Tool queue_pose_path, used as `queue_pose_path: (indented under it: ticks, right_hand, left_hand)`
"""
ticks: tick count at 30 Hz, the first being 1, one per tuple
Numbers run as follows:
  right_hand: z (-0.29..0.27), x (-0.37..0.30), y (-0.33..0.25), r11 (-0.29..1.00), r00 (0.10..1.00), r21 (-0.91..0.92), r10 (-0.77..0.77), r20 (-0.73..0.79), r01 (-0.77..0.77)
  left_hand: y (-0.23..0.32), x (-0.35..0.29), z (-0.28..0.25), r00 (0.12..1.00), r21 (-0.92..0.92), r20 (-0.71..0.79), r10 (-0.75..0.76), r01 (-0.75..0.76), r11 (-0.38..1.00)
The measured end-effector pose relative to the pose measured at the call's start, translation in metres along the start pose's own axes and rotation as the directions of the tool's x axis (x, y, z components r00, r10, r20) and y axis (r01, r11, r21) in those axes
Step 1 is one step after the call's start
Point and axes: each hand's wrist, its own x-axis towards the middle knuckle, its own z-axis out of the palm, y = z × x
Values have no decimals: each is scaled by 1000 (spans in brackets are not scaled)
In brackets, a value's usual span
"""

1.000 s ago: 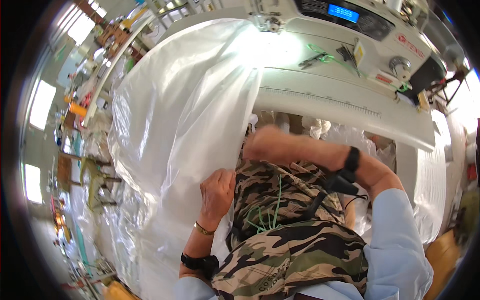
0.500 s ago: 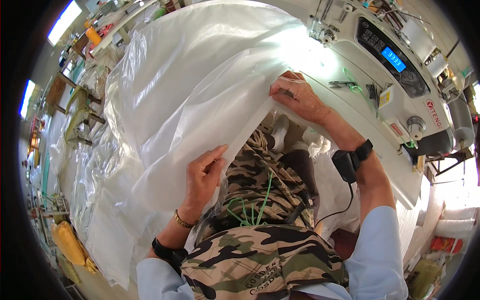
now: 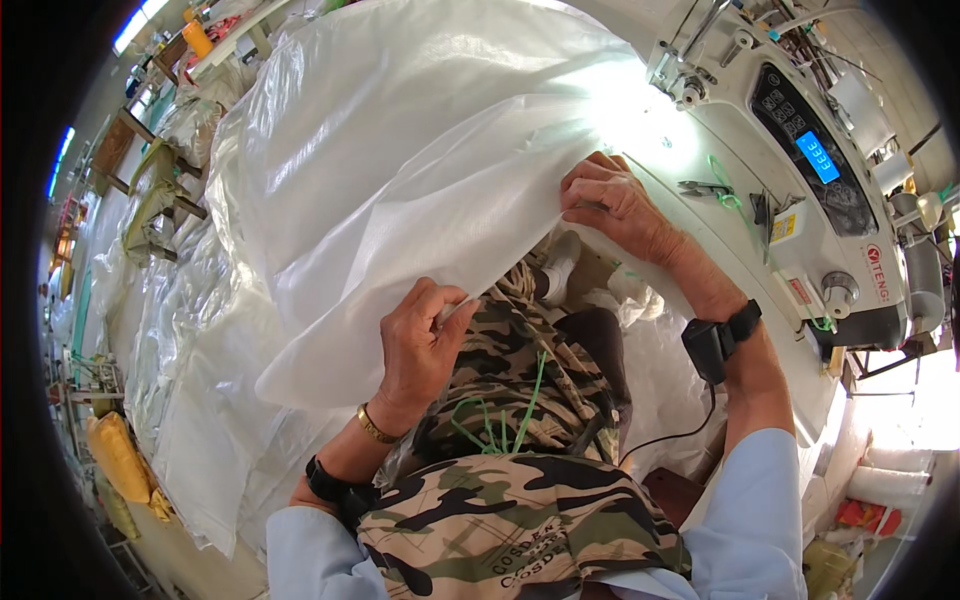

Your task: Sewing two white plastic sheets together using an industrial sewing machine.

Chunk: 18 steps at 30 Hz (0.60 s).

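A large translucent white plastic sheet spreads from the sewing machine's table down over the left side. My left hand pinches its near edge between thumb and fingers, just above my lap. Farther up the same edge, close to the brightly lit needle area, my right hand grips the sheet with curled fingers. The white sewing machine stands at the upper right, with a lit blue display. Glare hides its needle and presser foot.
Thread snips with green string lie on the machine table, right of my right hand. More crumpled plastic sheeting is heaped at the left, near a wooden stool. A yellow bundle lies at the lower left. A black cable hangs from my right wrist.
My left hand has closed its thumb and fingers on the sheet's edge and shifted slightly right. My right hand still holds the edge. The whole view has turned a little.
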Motion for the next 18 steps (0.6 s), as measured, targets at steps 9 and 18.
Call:
queue_pose_path:
  ticks: [9, 18]
  right_hand:
    - [0, 9, 12, 999, 1000, -38, -15, 1, 15]
    - [-13, 17, 44, 990, 998, -138, -4, -58, -4]
  left_hand:
    - [2, 9, -5, 995, 103, 8, 96, -97, 990]
    - [-12, 12, -15, 994, 26, 98, 42, -44, 999]
